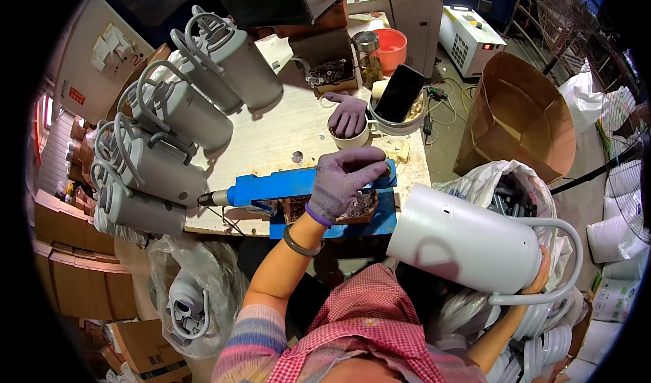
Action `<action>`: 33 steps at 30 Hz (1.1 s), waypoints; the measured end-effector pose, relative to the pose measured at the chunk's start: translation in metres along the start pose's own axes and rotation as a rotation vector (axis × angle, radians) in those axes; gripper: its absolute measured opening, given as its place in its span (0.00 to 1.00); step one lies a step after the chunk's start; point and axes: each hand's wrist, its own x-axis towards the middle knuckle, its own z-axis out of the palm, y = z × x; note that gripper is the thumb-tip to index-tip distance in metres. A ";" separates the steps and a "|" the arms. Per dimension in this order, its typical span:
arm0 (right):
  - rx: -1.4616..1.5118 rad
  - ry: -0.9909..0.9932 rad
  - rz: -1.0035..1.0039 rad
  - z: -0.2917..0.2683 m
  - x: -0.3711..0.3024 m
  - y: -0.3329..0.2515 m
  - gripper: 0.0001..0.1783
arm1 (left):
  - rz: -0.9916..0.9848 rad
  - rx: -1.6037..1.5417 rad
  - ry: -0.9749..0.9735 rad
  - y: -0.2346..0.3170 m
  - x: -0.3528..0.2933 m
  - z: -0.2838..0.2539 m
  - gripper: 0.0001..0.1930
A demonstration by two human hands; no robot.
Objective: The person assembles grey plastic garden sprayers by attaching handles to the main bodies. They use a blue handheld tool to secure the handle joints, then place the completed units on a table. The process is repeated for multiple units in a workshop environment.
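Observation:
My left hand point(342, 181), in a thin grey-purple glove, is at the right end of a blue fixture point(278, 187) on the table's near edge. Its thumb and fingers come together over that end; whatever they pinch is too small to make out. A dark pointed tip point(213, 198) sticks out of the fixture's left end. Out to the right, my bare right hand point(540, 272) grips the far end of a light grey cylindrical canister point(468, 237) with a bent tube handle. The canister lies tilted in the air, and most of those fingers are hidden behind it.
Several similar grey canisters point(193, 115) line the left of the pale table point(271, 132). Farther back are a mug point(351, 137) with a glove over it, a phone point(400, 92), a jar point(367, 54) and an orange bowl point(391, 49). A paper sack point(519, 122) stands at right.

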 end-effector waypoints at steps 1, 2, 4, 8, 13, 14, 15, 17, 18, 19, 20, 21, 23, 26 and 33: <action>0.005 0.001 -0.011 0.002 0.005 0.001 0.27 | -0.003 -0.003 -0.027 -0.001 0.002 -0.003 0.22; 0.048 0.007 0.007 0.004 0.011 0.000 0.27 | -0.005 -0.005 -0.053 -0.001 0.003 -0.006 0.25; 0.137 0.022 0.041 0.016 0.033 -0.019 0.26 | 0.032 -0.065 -0.077 0.003 -0.003 -0.007 0.32; 0.179 -0.058 -0.012 0.047 0.081 -0.069 0.26 | 0.052 -0.140 -0.022 0.013 -0.025 -0.027 0.41; 0.422 -0.249 -0.002 0.139 0.118 -0.112 0.24 | -0.171 -0.181 -0.038 -0.004 -0.050 -0.028 0.25; 0.412 -0.238 -0.063 0.168 0.109 -0.128 0.23 | -0.131 -0.092 0.054 -0.017 -0.060 -0.032 0.21; 0.377 -0.303 -0.106 0.190 0.101 -0.142 0.23 | -0.100 0.002 0.148 -0.030 -0.071 -0.035 0.18; 0.501 -0.407 -0.115 0.234 0.080 -0.164 0.23 | 0.024 -0.132 0.393 -0.051 -0.090 -0.052 0.18; 0.622 -0.487 -0.063 0.253 0.068 -0.163 0.23 | 0.022 -0.184 0.523 -0.047 -0.093 -0.061 0.17; 0.599 -0.526 -0.121 0.269 0.060 -0.164 0.24 | 0.029 -0.163 0.582 -0.047 -0.097 -0.074 0.17; 0.641 -0.558 -0.100 0.281 0.049 -0.170 0.23 | 0.036 -0.141 0.640 -0.049 -0.100 -0.086 0.18; 0.669 -0.565 -0.106 0.293 0.041 -0.174 0.23 | 0.048 -0.157 0.657 -0.053 -0.105 -0.097 0.17; 0.696 -0.577 -0.119 0.307 0.033 -0.169 0.22 | 0.047 -0.192 0.714 -0.067 -0.114 -0.110 0.16; 0.690 -0.572 -0.140 0.315 0.027 -0.154 0.22 | -0.024 0.005 0.639 -0.080 -0.122 -0.123 0.16; 0.644 -0.639 -0.146 0.307 0.025 -0.133 0.26 | -0.095 -0.131 0.612 -0.074 -0.117 -0.119 0.17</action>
